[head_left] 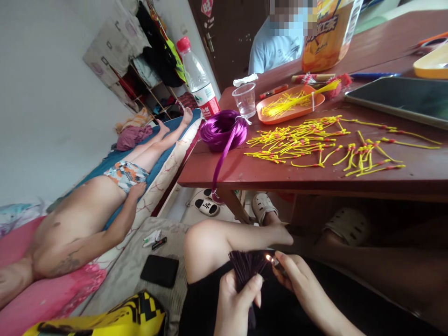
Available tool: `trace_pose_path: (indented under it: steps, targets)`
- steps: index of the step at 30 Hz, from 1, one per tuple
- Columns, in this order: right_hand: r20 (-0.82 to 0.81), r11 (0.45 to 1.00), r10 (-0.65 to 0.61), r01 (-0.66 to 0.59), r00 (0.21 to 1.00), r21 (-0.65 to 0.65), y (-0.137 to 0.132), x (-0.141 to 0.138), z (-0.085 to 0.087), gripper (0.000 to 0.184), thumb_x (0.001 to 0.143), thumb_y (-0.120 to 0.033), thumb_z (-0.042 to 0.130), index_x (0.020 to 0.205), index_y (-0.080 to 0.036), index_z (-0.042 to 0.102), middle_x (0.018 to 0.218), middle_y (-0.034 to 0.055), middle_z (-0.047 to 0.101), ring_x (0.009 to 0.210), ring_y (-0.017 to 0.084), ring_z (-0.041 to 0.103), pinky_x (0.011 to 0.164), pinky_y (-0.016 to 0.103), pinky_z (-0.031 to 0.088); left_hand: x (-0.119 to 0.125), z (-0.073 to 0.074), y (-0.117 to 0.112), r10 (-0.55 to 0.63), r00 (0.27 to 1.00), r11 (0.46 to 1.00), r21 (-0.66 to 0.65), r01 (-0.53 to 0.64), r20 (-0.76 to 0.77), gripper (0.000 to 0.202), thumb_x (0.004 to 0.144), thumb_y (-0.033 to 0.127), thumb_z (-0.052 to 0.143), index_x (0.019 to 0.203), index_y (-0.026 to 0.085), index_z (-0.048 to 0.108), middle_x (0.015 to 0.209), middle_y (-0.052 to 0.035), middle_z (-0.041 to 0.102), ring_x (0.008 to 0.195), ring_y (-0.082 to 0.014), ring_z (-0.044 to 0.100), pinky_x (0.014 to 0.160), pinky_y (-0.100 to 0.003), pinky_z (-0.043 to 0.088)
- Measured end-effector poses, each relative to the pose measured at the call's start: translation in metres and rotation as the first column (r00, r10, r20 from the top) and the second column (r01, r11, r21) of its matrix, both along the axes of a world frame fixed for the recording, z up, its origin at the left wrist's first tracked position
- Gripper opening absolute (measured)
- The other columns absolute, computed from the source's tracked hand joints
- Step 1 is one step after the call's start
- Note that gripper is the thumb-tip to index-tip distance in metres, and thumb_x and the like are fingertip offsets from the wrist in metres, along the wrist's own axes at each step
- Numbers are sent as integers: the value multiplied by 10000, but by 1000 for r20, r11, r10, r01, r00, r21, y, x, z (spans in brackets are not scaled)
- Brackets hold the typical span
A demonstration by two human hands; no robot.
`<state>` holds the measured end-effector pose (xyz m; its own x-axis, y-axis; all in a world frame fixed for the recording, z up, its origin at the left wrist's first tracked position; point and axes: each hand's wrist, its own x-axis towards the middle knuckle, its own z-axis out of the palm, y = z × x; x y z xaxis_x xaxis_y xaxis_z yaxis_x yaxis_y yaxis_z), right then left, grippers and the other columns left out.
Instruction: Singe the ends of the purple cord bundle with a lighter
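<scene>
Closest to my view, the left hand (234, 298) has its fingers clamped around a bundle of dark purple cords (247, 268), low over the lap. I see the right hand (297, 280) pinched shut on a lighter (277, 264), its flame (268, 257) touching the cord tips. Yellow cords (308, 140) lie scattered on the table (266, 170) above.

The table (245, 170) is seen to be of smooth, faintly glossy reddish wood, the coil of purple cord (224, 128) is shown shiny and plastic-like, the cup (245, 99) and water bottle (198, 79) are made of clear plastic, and the bundle of dark cords (247, 268) is shown matt.
</scene>
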<state>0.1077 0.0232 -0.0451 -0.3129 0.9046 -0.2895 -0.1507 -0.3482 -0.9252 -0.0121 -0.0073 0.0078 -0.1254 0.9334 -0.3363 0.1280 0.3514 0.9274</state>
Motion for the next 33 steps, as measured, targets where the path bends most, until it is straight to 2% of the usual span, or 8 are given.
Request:
trace_pose_path:
  steps: [11, 16, 21, 23, 25, 27, 30, 33]
  targets:
    - [-31, 999, -27, 26, 999, -25, -1, 0, 1, 402, 804, -462, 326, 498, -206, 280, 498, -56, 254, 487, 103, 201, 456, 241, 181, -1, 0, 1, -26, 999, 1000, -13, 26, -19, 306, 701, 343, 544, 474, 180, 419, 420, 43, 384, 430, -99, 313, 469, -242, 237]
    - [2, 999, -51, 51, 999, -14, 1, 1, 9, 442, 802, -490, 310, 463, -209, 269, 466, -64, 228, 455, 98, 186, 440, 246, 168, 0, 0, 1, 10, 1000, 1000, -12, -10, -29, 307, 703, 330, 545, 467, 183, 416, 416, 47, 382, 434, -100, 311, 479, -244, 240]
    - [-46, 995, -104, 103, 994, -9, 1, 4, 15, 469, 815, -495, 301, 458, -195, 354, 444, -54, 296, 453, 111, 282, 473, 238, 250, 1, 0, 0, 60, 997, 998, 4, -61, 40, 324, 698, 330, 562, 452, 181, 412, 415, 48, 378, 446, -100, 305, 485, -246, 227]
    - [-124, 994, -108, 108, 986, -3, 0, 4, 17, 436, 782, -512, 369, 525, -178, 478, 470, -38, 385, 486, 126, 354, 509, 238, 298, 1, -2, -1, 76, 992, 997, 1, -77, 101, 319, 690, 333, 577, 464, 178, 415, 419, 52, 376, 445, -95, 294, 477, -243, 216]
    - [-186, 994, -108, 105, 977, -24, -1, 3, 19, 338, 675, -499, 543, 668, -165, 593, 553, -14, 498, 550, 149, 433, 540, 241, 337, 2, -4, -1, 94, 985, 995, -2, -95, 146, 311, 682, 341, 592, 479, 174, 426, 420, 56, 373, 438, -89, 284, 465, -240, 204]
    - [-224, 992, -120, 107, 967, -68, -4, -1, 21, 331, 561, -429, 676, 752, -161, 641, 593, -2, 560, 575, 162, 480, 545, 241, 356, 4, -7, 0, 112, 979, 993, 7, -115, 172, 310, 673, 352, 606, 484, 166, 445, 418, 59, 371, 433, -84, 280, 461, -239, 201]
    - [-286, 986, -142, 109, 948, -127, -7, -7, 25, 310, 558, -393, 694, 748, -151, 656, 470, -18, 557, 482, 143, 486, 513, 239, 359, 7, -8, 2, 123, 975, 991, 24, -129, 186, 274, 659, 361, 621, 529, 146, 514, 422, 58, 381, 431, -81, 289, 455, -233, 202]
    - [-287, 978, -168, 124, 943, -165, -9, -9, 26, 271, 562, -371, 703, 689, -138, 646, 410, -38, 510, 408, 101, 419, 446, 214, 326, 12, -6, 4, 101, 977, 993, 33, -109, 186, 260, 653, 371, 625, 564, 135, 562, 429, 46, 407, 435, -88, 329, 449, -225, 222]
